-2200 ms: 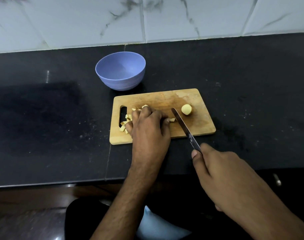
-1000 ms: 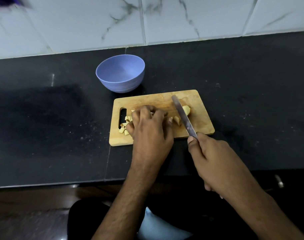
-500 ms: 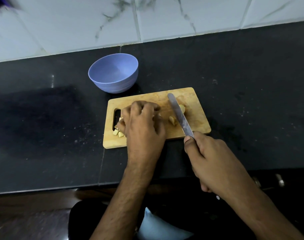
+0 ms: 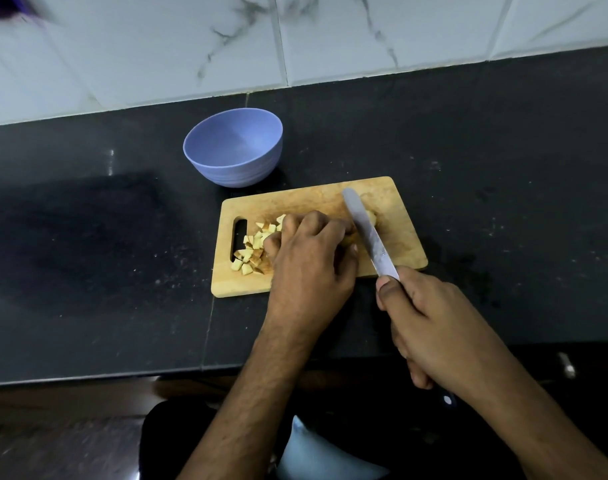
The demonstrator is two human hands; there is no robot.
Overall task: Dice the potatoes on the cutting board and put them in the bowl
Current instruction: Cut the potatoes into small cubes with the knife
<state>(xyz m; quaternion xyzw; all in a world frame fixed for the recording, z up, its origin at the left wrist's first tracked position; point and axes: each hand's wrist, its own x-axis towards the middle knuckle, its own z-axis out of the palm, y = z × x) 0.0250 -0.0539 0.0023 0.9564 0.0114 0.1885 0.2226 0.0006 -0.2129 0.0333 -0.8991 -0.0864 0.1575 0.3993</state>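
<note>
On the black counter (image 4: 468, 202) a wooden cutting board (image 4: 404, 244) carries a heap of diced potato (image 4: 252, 249) by its handle slot; the left hand (image 4: 311, 268) curls over something I cannot make out; the right hand (image 4: 434, 327) wraps its fingers round a knife (image 4: 366, 230) against an uncut potato (image 4: 371, 217); the blue bowl (image 4: 233, 148) stands just behind the board.
</note>
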